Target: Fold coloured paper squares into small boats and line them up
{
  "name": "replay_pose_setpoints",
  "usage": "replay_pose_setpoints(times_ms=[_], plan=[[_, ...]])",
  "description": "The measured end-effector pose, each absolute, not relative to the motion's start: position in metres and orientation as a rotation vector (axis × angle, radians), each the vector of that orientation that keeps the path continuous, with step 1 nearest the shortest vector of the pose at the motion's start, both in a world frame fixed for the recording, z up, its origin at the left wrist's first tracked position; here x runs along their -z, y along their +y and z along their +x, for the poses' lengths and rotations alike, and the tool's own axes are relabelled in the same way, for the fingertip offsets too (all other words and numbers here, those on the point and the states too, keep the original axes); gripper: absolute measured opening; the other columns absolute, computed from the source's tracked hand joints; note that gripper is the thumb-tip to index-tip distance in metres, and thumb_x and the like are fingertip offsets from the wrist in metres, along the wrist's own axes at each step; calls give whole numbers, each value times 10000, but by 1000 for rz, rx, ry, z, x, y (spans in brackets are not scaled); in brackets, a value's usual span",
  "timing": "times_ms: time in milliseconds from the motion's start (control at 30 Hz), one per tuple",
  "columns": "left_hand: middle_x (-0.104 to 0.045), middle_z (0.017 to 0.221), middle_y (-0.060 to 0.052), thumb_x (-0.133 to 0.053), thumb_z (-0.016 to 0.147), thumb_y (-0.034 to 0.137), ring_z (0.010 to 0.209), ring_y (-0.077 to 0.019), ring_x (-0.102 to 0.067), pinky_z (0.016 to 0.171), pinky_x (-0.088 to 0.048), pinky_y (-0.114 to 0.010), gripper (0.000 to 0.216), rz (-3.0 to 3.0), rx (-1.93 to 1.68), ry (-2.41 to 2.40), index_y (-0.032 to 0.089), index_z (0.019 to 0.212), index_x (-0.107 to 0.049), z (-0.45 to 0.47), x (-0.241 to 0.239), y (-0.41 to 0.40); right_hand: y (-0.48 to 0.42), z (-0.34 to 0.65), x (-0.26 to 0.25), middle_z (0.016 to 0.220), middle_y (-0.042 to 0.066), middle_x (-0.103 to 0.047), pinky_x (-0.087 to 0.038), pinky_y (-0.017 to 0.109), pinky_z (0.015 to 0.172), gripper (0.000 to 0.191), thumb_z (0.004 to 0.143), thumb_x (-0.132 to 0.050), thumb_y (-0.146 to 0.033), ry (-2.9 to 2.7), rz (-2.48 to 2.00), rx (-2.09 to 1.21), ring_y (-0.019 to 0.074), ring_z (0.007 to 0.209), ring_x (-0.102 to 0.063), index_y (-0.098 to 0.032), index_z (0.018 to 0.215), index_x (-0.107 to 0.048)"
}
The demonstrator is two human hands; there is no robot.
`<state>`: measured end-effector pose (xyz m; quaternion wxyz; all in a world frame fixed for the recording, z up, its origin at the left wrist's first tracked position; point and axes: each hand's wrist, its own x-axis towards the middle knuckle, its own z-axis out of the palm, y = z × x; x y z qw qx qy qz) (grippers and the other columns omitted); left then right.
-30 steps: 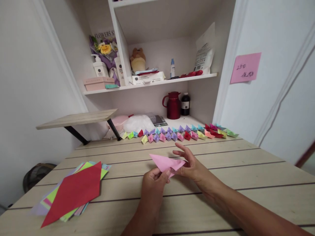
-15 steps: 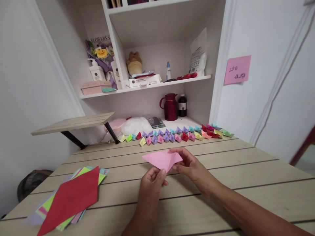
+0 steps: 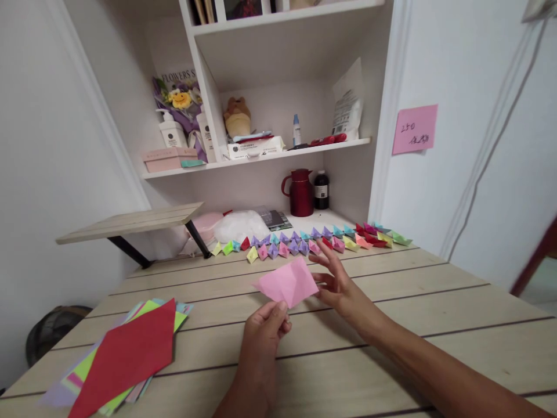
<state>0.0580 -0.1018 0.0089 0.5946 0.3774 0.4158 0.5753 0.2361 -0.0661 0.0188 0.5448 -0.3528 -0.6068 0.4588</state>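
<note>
A pink sheet of paper (image 3: 287, 283) is held above the wooden table (image 3: 391, 325), partly unfolded with creases showing. My left hand (image 3: 263, 334) pinches its lower corner between thumb and fingers. My right hand (image 3: 337, 281) is at the sheet's right edge with its fingers spread apart, not gripping it. Beyond the paper, a row of several small folded paper boats (image 3: 304, 241) in many colours lines the back of the table.
A stack of coloured paper sheets with a red sheet on top (image 3: 124, 351) lies at the front left. A raised wooden shelf board (image 3: 130, 220) stands at the back left. A red jug (image 3: 300, 193), a dark bottle (image 3: 321, 189) and a pink wall note (image 3: 414, 129) sit behind.
The pink paper has opened from a narrow folded shape into a wider sheet. My right hand let go of its right end and spread its fingers. The view has tilted slightly.
</note>
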Motion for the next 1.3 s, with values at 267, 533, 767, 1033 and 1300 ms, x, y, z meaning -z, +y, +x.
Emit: replay_pose_setpoints(times_ms=[267, 533, 767, 1033, 1300], plan=[[-509, 552, 15, -691, 701, 457, 568, -104, -424, 584, -324, -221, 334, 1161, -1228, 1114, 143, 607, -627, 53, 0, -98, -62, 253, -38, 1447, 20, -328, -283, 453, 1090, 117, 804, -641, -250, -1813, -851, -749, 279, 1336, -323, -276, 895, -710], [-509, 553, 8, -662, 718, 470, 562, -110, -409, 589, -308, -232, 343, 1214, -1247, 1144, 144, 614, -640, 53, -2, -96, -59, 251, -30, 1199, 54, -604, -370, 410, 967, 103, 810, -658, -318, -1557, -777, -1163, 249, 1101, -545, -218, 829, -646], [-484, 527, 18, -665, 716, 488, 563, -113, -404, 596, -312, -235, 360, 1222, -1309, 1180, 146, 606, -646, 55, 8, -95, -59, 248, -28, 1166, 58, -625, -384, 398, 952, 223, 876, -568, -413, -1413, -744, -1289, 229, 1027, -572, -203, 824, -621], [-515, 573, 6, -703, 664, 509, 578, -118, -428, 601, -348, -240, 371, 1102, -1360, 1166, 143, 635, -650, 51, 10, -89, -54, 253, -25, 1435, 43, -394, -425, 444, 955, 578, 799, -643, -269, -1375, -791, -1194, 249, 1148, -528, -383, 1322, -423], [-471, 512, 21, -641, 705, 466, 544, -114, -395, 567, -302, -232, 343, 1232, -1352, 1238, 158, 562, -603, 56, 6, -93, -64, 251, -32, 1522, 10, -194, -429, 401, 941, 402, 717, -732, -244, -1699, -708, -1114, 282, 1282, -382, -318, 1097, -621]])
